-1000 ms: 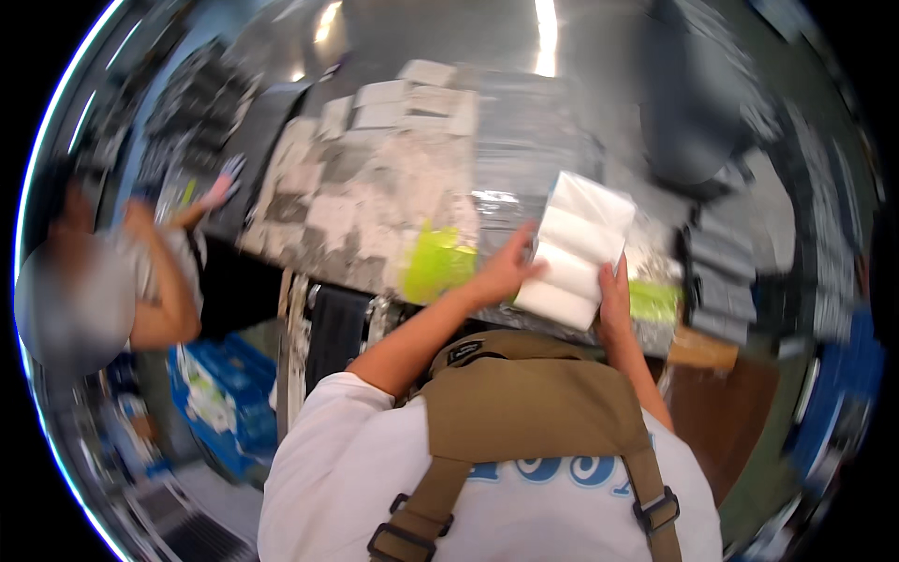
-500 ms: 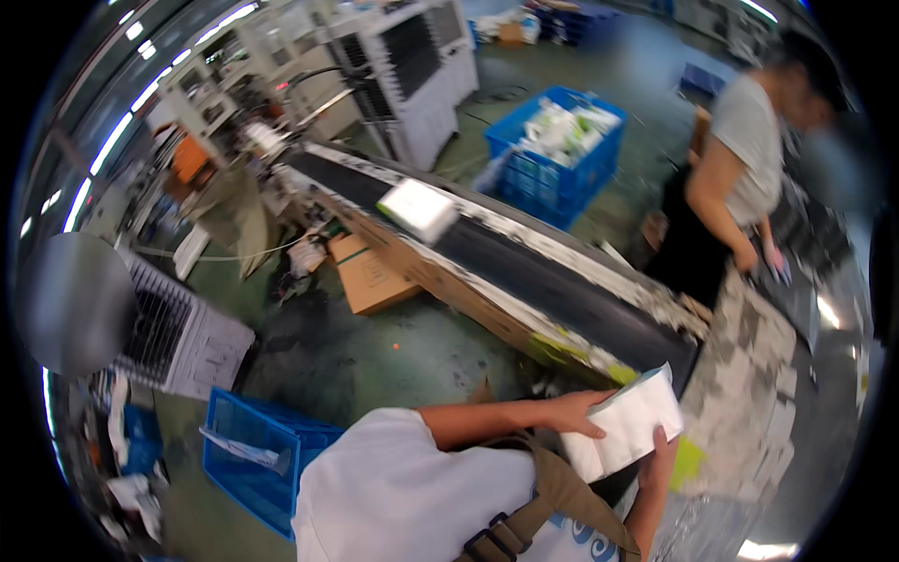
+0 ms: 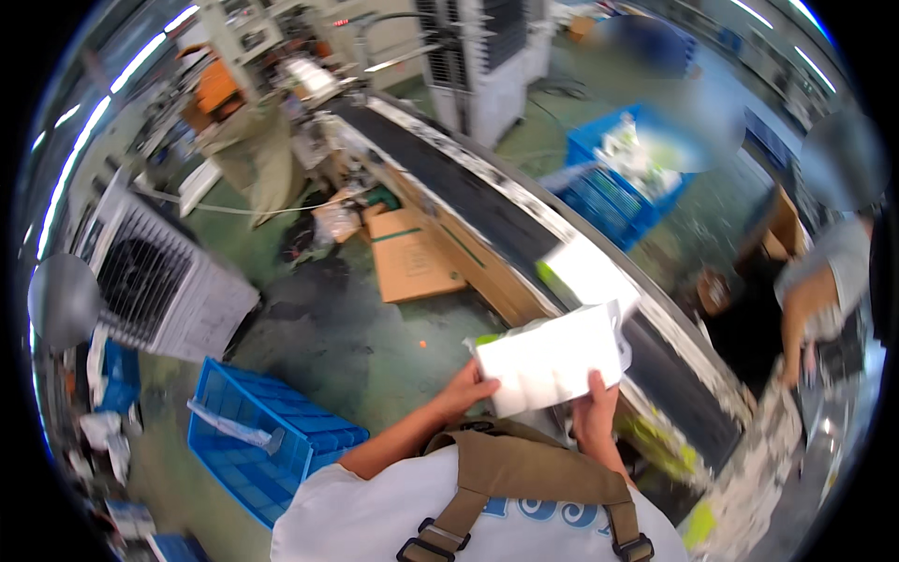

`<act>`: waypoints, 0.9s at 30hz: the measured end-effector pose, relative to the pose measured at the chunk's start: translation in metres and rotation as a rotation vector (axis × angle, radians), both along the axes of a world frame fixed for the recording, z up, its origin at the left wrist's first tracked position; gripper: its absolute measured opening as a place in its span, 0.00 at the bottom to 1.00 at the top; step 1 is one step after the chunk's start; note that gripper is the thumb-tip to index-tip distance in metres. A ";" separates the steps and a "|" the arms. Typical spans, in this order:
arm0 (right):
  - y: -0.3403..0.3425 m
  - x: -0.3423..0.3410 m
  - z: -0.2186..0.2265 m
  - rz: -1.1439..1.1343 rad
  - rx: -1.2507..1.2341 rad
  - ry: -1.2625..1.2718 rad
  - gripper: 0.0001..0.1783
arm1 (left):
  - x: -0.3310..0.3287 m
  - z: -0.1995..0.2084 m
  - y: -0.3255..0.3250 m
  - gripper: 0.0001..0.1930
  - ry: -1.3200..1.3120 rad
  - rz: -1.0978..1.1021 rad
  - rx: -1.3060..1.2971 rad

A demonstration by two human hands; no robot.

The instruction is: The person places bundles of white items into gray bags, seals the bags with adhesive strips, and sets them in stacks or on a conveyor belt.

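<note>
Between my two hands is a white tissue pack [image 3: 551, 361], plastic-wrapped, with rounded bulges along its side and a bit of green at its left end. My left hand [image 3: 467, 390] grips the left end, thumb on the near face. At the lower right edge, my right hand [image 3: 595, 410] holds the pack with its thumb up against it. Another white pack [image 3: 592, 273] with a green end lies on the dark conveyor belt [image 3: 473, 197], just beyond the held one, which partly covers it.
An open blue crate [image 3: 309, 421] lies at my left, near a grey air cooler [image 3: 169, 272]. A cardboard box [image 3: 412, 258] sits beside the conveyor. Across the belt stands a blue crate of white and green packs [image 3: 613, 206]. A co-worker [image 3: 819, 290] is at the far right.
My hands have swung left with the tissue pack, away from the belt's end. The other pack has travelled down the belt towards me. The whole view has turned.
</note>
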State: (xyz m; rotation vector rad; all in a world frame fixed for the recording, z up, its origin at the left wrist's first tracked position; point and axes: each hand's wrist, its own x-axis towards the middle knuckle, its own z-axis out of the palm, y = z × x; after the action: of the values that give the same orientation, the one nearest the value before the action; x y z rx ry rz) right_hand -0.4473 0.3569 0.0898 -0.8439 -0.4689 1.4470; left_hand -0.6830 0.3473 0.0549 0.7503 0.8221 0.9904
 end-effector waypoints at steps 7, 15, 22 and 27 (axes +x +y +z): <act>0.105 -0.127 0.003 0.485 0.123 0.043 0.26 | -0.120 0.038 0.022 0.28 -0.002 0.675 -0.087; 0.188 -0.228 -0.014 0.794 -0.059 -0.254 0.14 | -0.300 0.081 0.062 0.28 0.292 1.223 0.042; 0.284 -0.302 -0.025 0.805 -0.087 -0.293 0.09 | -0.510 0.118 0.201 0.22 0.175 1.104 0.035; 0.341 -0.369 -0.016 0.790 -0.091 -0.315 0.08 | -0.612 0.141 0.308 0.21 0.488 1.031 0.045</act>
State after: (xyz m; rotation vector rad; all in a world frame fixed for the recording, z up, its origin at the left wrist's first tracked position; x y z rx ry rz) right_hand -0.8167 0.6975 0.0740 -1.0208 -1.0638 2.0696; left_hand -1.2950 0.6552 0.1957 0.5947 1.6990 1.7660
